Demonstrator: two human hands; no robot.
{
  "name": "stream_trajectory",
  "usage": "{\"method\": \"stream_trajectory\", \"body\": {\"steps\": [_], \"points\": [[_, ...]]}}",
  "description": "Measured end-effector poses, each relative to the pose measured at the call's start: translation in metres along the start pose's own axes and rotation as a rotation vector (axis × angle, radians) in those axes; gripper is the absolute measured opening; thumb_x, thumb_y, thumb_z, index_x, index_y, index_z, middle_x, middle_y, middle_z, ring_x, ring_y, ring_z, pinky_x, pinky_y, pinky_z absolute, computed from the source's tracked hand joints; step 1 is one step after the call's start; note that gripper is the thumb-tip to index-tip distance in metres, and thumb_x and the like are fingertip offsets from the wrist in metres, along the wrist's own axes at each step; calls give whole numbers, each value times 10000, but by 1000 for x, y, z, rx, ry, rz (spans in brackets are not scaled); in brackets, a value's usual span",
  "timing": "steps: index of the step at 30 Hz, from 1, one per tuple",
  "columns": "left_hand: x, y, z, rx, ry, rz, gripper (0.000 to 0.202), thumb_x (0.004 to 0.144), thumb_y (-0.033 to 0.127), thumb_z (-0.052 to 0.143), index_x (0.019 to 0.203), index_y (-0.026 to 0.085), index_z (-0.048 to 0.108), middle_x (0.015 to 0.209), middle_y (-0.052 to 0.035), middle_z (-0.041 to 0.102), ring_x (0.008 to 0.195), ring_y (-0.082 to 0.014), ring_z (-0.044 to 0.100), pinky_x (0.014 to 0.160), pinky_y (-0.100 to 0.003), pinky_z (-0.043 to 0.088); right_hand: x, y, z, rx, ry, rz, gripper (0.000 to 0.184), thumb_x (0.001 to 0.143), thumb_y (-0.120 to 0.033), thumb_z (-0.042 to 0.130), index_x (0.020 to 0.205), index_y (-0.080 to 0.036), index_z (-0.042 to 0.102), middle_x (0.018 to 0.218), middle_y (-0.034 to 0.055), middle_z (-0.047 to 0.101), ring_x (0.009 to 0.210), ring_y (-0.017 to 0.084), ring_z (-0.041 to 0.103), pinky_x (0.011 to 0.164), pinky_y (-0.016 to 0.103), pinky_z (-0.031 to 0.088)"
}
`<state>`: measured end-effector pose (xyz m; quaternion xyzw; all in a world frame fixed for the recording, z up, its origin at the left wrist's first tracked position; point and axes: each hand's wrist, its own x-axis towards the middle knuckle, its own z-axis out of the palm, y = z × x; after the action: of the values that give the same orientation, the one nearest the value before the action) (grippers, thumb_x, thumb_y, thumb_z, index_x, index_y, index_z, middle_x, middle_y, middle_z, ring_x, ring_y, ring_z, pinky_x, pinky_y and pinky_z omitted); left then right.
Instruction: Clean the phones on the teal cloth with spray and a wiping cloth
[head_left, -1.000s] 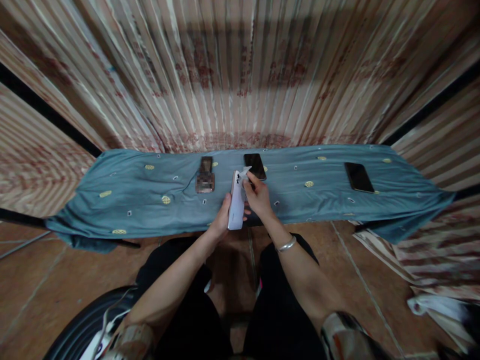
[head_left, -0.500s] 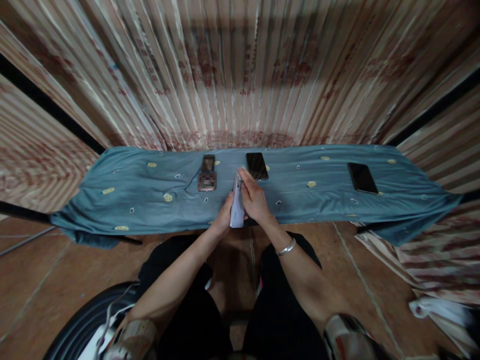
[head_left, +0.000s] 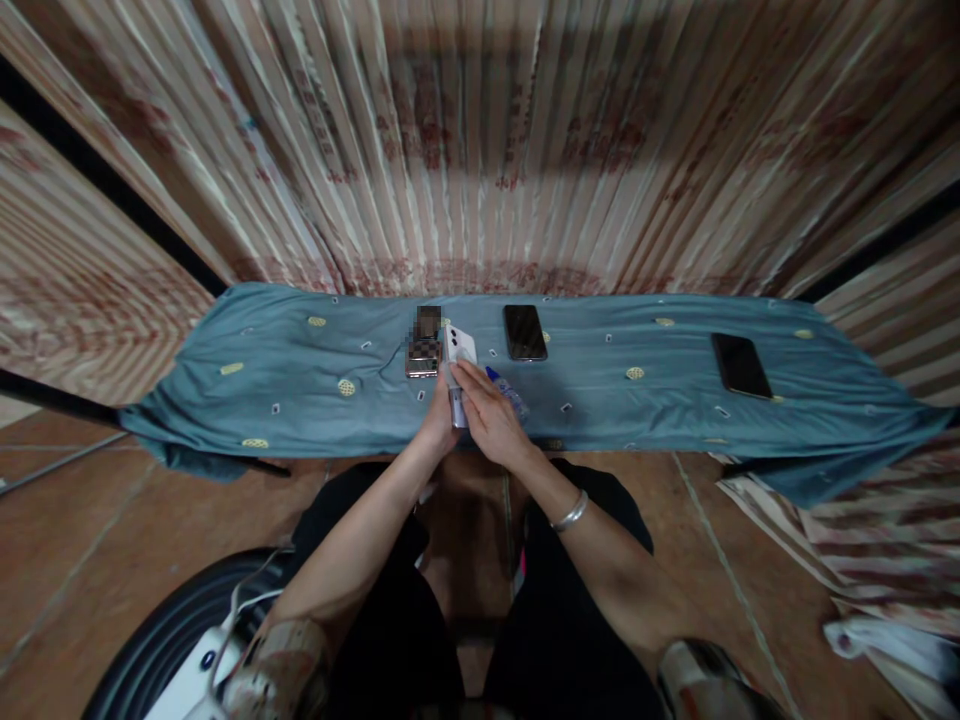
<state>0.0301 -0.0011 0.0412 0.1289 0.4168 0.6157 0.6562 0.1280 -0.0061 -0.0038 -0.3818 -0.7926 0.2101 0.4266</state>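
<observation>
A pale lavender-white phone (head_left: 460, 345) is tilted up over the front part of the table, its back and camera lenses showing. My left hand (head_left: 439, 415) is closed around its lower left side. My right hand (head_left: 491, 415) lies across the phone's back, fingers together and pressed down. Something small and whitish shows at the right fingertips, too blurred to name. Just right of that hand, a clear object with a blue tip (head_left: 508, 388) lies on the cloth, partly hidden by the hand.
A teal patterned cloth (head_left: 585, 415) covers the table. One dark phone (head_left: 525, 332) lies behind my hands, another dark phone (head_left: 741, 365) far right. Two small pixelated items (head_left: 424, 358) lie left of the held phone. A striped curtain (head_left: 480, 150) hangs behind.
The held phone has turned from nearly edge-on to show its back and moved slightly left. My right hand has shifted lower across it, and the blue-tipped object has come into view.
</observation>
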Motion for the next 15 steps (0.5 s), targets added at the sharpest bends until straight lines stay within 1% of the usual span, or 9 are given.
{"method": "stream_trajectory", "body": {"steps": [3,6,9,12,15], "points": [[3,5,-1,-28,-17,-35,525,1097,408,316,1370,132,669,1221,-132,787,1286,-254,685,1125,-345,527,-2,-5,1,10,-18,-26,546,1051,-215,359,1580,-206,496,1632,100,507,1544,218,436,1307,476,345],[6,9,-1,-42,-23,-63,584,1090,474,283,1343,135,686,1098,-127,813,1169,-276,738,1048,-386,579,-3,-11,1,22,-27,-56,526,1058,-205,362,1556,-188,529,1604,117,539,1528,221,460,1303,455,354],[9,13,-2,-56,3,-38,637,1088,501,248,1303,116,709,964,-127,820,1042,-283,773,949,-392,617,-5,-16,1,28,-38,-79,510,1059,-199,384,1541,-211,552,1587,105,560,1511,220,484,1298,447,367],[13,15,-5,-53,18,-34,641,1078,517,278,1236,99,738,846,-124,808,932,-293,784,862,-405,633,-5,-20,1,32,-45,-94,493,1059,-204,414,1525,-245,573,1559,86,592,1487,220,516,1279,447,406],[15,18,-8,-65,45,-51,642,1079,522,269,1105,115,764,735,-104,777,862,-277,777,812,-390,630,-6,-22,3,30,-32,-108,474,1064,-207,413,1495,-247,606,1520,88,628,1457,219,551,1252,434,448]]}}
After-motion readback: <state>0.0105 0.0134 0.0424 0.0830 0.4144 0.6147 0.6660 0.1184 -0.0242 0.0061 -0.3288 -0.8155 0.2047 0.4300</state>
